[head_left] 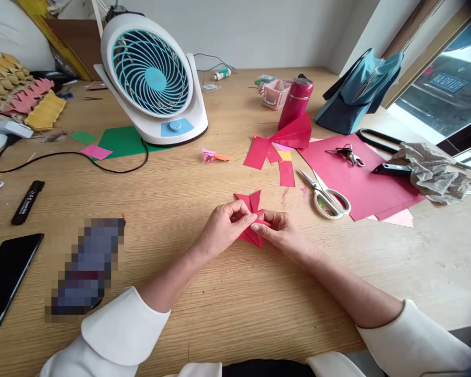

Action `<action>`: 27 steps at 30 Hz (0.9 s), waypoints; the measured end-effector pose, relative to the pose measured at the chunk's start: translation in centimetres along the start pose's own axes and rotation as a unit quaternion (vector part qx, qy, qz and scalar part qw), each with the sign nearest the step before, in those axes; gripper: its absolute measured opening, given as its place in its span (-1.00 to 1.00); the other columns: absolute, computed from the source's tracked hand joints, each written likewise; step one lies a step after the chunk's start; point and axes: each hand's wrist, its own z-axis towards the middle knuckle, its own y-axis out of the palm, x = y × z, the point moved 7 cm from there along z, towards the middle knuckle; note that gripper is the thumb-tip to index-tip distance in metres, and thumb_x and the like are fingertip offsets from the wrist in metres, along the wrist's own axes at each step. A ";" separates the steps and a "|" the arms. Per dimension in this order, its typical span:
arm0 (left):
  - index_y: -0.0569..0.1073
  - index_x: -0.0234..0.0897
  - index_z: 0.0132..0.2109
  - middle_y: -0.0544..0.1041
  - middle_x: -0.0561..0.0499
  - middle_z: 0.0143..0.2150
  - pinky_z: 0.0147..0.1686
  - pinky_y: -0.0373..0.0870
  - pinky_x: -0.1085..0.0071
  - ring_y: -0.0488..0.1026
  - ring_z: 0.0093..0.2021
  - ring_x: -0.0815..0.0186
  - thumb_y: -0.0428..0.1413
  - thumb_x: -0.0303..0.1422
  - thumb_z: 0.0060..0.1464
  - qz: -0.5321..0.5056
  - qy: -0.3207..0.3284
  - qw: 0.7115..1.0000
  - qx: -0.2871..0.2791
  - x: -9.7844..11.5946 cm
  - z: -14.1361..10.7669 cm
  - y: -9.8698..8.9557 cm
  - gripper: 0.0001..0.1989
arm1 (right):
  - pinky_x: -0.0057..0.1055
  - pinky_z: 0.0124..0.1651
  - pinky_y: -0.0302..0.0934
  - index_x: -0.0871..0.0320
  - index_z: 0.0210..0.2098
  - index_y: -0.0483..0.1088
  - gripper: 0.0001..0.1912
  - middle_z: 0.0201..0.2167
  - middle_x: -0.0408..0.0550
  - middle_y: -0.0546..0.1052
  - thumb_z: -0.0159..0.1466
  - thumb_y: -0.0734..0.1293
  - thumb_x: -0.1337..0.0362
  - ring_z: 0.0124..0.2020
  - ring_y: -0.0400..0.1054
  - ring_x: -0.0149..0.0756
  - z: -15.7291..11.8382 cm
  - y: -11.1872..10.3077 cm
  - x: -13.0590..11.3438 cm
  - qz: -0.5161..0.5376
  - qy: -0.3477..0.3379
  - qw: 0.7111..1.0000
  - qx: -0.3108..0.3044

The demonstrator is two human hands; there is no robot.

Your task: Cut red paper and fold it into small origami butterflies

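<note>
Red paper (255,201): It is folded and has pointy corners. It is right in front of me, between my two hands, over the wooden table (220,293). I can't tell if it touches the wood or is held just above it.
Left hand (231,220): My thumb and pointing finger are pinched together on the paper, near its middle.
Right hand (286,229): This one is nearly closed too. Its thumb and first finger pinch the paper from the other side, and my two thumbs are close together.
Folds: I think a small, soft pinch works best here. Squeezing too hard could bend the wrong bit.
Creases: I should line up the edges first, then press along the line with a thumb, so it comes out sharp.
Points: Two stick up past my fingers, away from me. I should mind them, because thin tips can crumple.
Scissors (317,189): They lie off to my right, beside the big red sheet (341,173), well out of my fingers' way.
</note>
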 end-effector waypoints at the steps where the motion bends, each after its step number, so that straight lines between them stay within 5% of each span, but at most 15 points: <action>1: 0.34 -0.29 -0.47 0.36 0.11 -0.49 -0.39 0.21 0.45 0.25 -0.44 0.42 0.15 -0.25 0.15 -0.005 -0.003 1.000 0.002 0.1 -0.1 0.1 -0.71 | -0.46 -0.46 -0.06 0.18 -0.44 0.36 -0.55 -0.56 -0.24 0.28 0.16 0.44 -0.10 -0.52 0.06 -0.48 -0.1 0.2 0.2 0.013 0.016 1.000 -0.003; 4: 0.32 -0.28 -0.47 0.32 0.12 -0.50 -0.41 0.18 0.45 0.22 -0.45 0.42 0.15 -0.25 0.15 -0.015 -0.011 1.000 0.011 0.3 -0.4 0.2 -0.71 | -0.47 -0.50 -0.17 0.18 -0.46 0.35 -0.54 -0.60 -0.27 0.23 0.10 0.48 -0.10 -0.57 -0.03 -0.51 -0.4 0.7 0.6 0.054 0.048 0.997 -0.012; 7: 0.31 -0.28 -0.46 0.29 0.12 -0.50 -0.41 0.16 0.45 0.18 -0.45 0.43 0.15 -0.26 0.15 -0.028 -0.014 0.999 0.030 0.5 -0.4 -0.4 -0.71 | -0.46 -0.45 -0.07 0.19 -0.43 0.41 -0.54 -0.57 -0.24 0.30 0.07 0.49 -0.11 -0.54 0.04 -0.49 -0.7 1.0 0.2 0.080 0.043 0.996 -0.014; 16: 0.31 -0.29 -0.47 0.27 0.15 -0.51 -0.45 0.11 0.49 0.14 -0.48 0.47 0.21 -0.28 0.08 -0.140 -0.057 0.985 0.079 0.7 -0.5 -1.3 -0.71 | -0.45 -0.48 -0.05 0.19 -0.53 0.39 -0.52 -0.62 -0.19 0.33 0.20 0.41 -0.11 -0.57 0.10 -0.47 -1.3 1.3 0.3 0.032 0.011 0.999 -0.030; 23: 0.39 -0.32 -0.43 0.36 0.13 -0.49 -0.40 0.18 0.49 0.22 -0.46 0.46 0.26 -0.13 0.05 -0.181 -0.101 0.978 0.041 -0.6 -0.5 -0.4 -0.65 | -0.44 -0.47 -0.05 0.16 -0.56 0.31 -0.48 -0.61 -0.21 0.29 0.16 0.42 -0.16 -0.56 0.07 -0.46 -1.2 0.5 0.0 0.033 -0.019 0.998 0.057; 27: 0.40 -0.33 -0.47 0.39 0.12 -0.51 -0.35 0.21 0.47 0.24 -0.45 0.46 0.30 -0.11 0.00 -0.189 -0.095 0.976 0.044 -0.9 -0.3 -0.7 -0.61 | -0.43 -0.45 -0.03 0.15 -0.57 0.30 -0.47 -0.61 -0.20 0.30 0.13 0.44 -0.17 -0.55 0.09 -0.44 -1.0 0.5 -0.2 0.040 -0.015 0.998 0.045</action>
